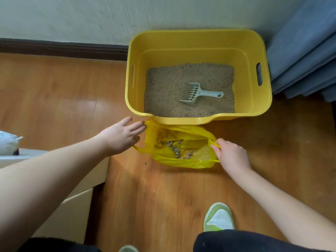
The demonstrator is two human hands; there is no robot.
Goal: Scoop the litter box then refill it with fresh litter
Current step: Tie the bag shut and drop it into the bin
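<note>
The left hand [123, 136] is reaching with straight, loose fingers toward the near handle of the thin yellow plastic bag [180, 162], holding nothing. The bag is sitting on the wood floor right against the big yellow plastic litter box [198, 42], probably so the clumps [177, 150] drop straight in. The right hand [231, 155] is pinching the bag's other handle, maybe to close it, while the small grey plastic scoop [197, 93] is lying on the litter.

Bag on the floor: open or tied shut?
Open. The bag's mouth gapes, showing clumps inside; the right hand pinches one handle, the left hand reaches toward the other.
</note>
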